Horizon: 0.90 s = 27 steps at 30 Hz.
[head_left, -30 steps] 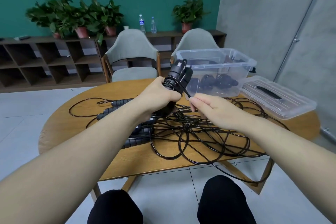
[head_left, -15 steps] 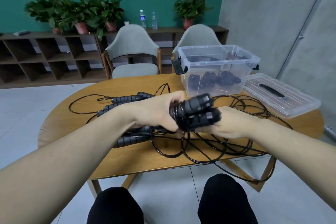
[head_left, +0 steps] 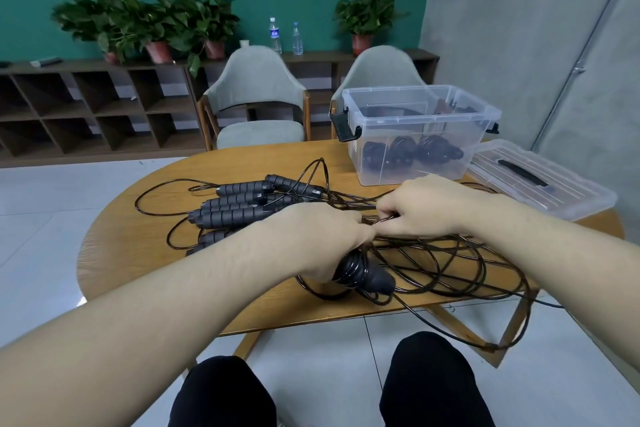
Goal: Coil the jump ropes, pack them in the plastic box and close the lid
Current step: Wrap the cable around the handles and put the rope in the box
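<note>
My left hand (head_left: pixel 313 239) grips a pair of black jump rope handles (head_left: pixel 367 274) with black cord wound around them, low over the table's near edge, the handle ends pointing right and down. My right hand (head_left: pixel 424 208) pinches the thin black cord (head_left: pixel 386 217) just beside the left hand's fingers. A tangle of loose black cord (head_left: pixel 446 263) spreads over the table and hangs off its front. Several more black handles (head_left: pixel 239 204) lie in a heap to the left. The clear plastic box (head_left: pixel 419 135) stands open at the back right with coiled ropes inside. Its lid (head_left: pixel 540 180) lies flat to its right.
The round wooden table (head_left: pixel 145 253) has two grey chairs (head_left: pixel 256 104) behind it. A low shelf unit (head_left: pixel 86 104) with potted plants and two water bottles (head_left: pixel 275 35) runs along the green wall. My knees in black trousers (head_left: pixel 433 381) are below the table edge.
The wound handles came down from in front of the box to the near table edge and turned over. My right hand moved from under them to pinch the cord.
</note>
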Available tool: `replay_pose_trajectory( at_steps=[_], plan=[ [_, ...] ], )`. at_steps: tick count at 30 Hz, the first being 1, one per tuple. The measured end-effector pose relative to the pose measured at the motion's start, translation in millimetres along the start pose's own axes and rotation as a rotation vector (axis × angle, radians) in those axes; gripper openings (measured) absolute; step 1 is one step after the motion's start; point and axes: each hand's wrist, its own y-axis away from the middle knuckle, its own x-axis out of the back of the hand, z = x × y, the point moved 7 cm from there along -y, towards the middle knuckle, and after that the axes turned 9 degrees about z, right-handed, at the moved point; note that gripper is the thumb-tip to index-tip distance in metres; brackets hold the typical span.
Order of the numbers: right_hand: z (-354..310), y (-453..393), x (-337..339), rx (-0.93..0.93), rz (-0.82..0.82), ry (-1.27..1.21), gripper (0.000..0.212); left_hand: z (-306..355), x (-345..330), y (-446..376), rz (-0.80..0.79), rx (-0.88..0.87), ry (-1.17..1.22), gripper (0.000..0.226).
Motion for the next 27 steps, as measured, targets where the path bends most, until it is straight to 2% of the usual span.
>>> replay_pose_trajectory(
  at_steps=[2,4,9,11,13,14,15,17,19,23,27],
  plan=[
    [5.2,0.0,5.4,-0.044,0.016,-0.008,0.053,-1.6,1.4,2.0,0.021,0.051,-0.087,0.063],
    [5.3,-0.8,13.4,-0.082,0.049,-0.081,0.050,-5.7,1.0,3.6,0.109,0.105,-0.170,0.058],
    [-8.8,0.1,36.5,-0.118,0.185,-0.175,0.045,-37.2,6.4,5.5,0.298,0.364,-0.076,0.042],
    [-16.6,1.6,39.4,-0.128,0.205,-0.224,0.042,-50.4,7.3,3.9,0.354,0.469,-0.035,0.054],
    [-25.9,2.6,39.3,-0.126,0.225,-0.252,0.040,-60.9,5.9,0.7,0.368,0.507,-0.017,0.080],
    [-31.1,2.9,38.3,-0.118,0.234,-0.255,0.040,-63.2,4.9,-1.0,0.364,0.507,-0.008,0.086],
    [-37.3,2.6,36.2,-0.106,0.242,-0.253,0.040,-65.0,4.1,-3.2,0.365,0.504,0.003,0.079],
    [-49.4,1.5,30.9,-0.081,0.266,-0.241,0.039,-67.2,4.3,-6.8,0.381,0.502,0.048,0.047],
    [-56.9,1.0,26.3,-0.073,0.281,-0.250,0.035,-73.1,1.6,-9.5,0.408,0.531,0.165,0.034],
    [-64.0,6.3,11.7,-0.046,0.250,-0.330,0.034,-95.2,-10.1,-7.8,0.419,0.680,0.636,0.043],
    [-54.9,15.6,-6.0,-0.057,0.236,-0.386,0.035,-98.3,-19.0,-1.4,0.495,0.687,1.079,0.048]
  ],
)
